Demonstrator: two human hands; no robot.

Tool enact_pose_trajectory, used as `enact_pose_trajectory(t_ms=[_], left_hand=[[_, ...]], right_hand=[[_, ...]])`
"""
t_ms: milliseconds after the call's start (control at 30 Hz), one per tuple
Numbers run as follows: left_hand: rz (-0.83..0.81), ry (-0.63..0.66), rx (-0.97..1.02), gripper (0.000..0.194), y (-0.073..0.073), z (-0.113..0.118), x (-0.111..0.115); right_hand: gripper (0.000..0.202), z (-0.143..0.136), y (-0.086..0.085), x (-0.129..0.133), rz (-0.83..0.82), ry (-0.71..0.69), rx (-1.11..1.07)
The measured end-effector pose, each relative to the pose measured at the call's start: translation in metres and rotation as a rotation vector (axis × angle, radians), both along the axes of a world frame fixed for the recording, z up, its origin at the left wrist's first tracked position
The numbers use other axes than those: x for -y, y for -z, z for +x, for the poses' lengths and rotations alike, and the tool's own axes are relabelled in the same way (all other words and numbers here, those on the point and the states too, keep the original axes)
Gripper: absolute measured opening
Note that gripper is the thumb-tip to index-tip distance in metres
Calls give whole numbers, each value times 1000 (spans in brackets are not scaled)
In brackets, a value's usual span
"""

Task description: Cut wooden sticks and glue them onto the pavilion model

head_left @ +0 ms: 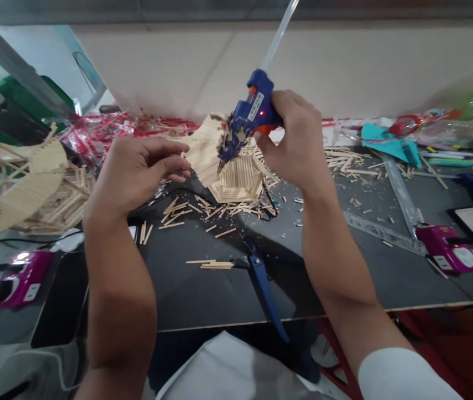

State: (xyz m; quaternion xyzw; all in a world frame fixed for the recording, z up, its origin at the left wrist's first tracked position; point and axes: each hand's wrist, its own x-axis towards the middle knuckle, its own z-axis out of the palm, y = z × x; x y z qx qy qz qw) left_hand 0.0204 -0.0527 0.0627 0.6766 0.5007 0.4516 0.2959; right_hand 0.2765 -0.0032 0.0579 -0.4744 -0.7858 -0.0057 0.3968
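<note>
My right hand (298, 136) is wrapped round a blue hot glue gun (255, 108), its nozzle tilted down and a clear glue stick (280, 36) rising from its back. A small red light glows on its side. The nozzle tip is over a model of thin wooden sticks (238, 180), made of a flat curved panel (206, 149) and a hollow, many-sided part. My left hand (140, 169) has thumb and forefinger pinched at the panel's left edge. Whether they grip the panel or a tiny stick piece is unclear.
Cut sticks (173, 214) litter the dark table (203, 300). Blue-handled cutters (263, 280) reach past its front edge. A larger stick structure (31, 183) stands left. Purple power adapters (28, 278) with cords, a phone (61, 300), clear rulers (386, 233) and red-striped plastic wrappers (94, 136) lie around.
</note>
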Motion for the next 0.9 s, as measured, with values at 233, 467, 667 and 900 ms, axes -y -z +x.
enact_pose_trajectory(t_ms=[233, 467, 667, 900], left_hand=[[80, 5, -198, 18, -4, 6, 1], [175, -40, -443, 18, -4, 2, 0], [180, -63, -482, 19, -3, 0, -1], [138, -91, -517, 24, -10, -2, 2]], right_hand=[[25, 2, 4, 0, -100, 9, 177], [24, -1, 6, -2, -87, -23, 164], [17, -1, 8, -5, -63, -20, 167], [23, 0, 8, -7, -22, -57, 162]])
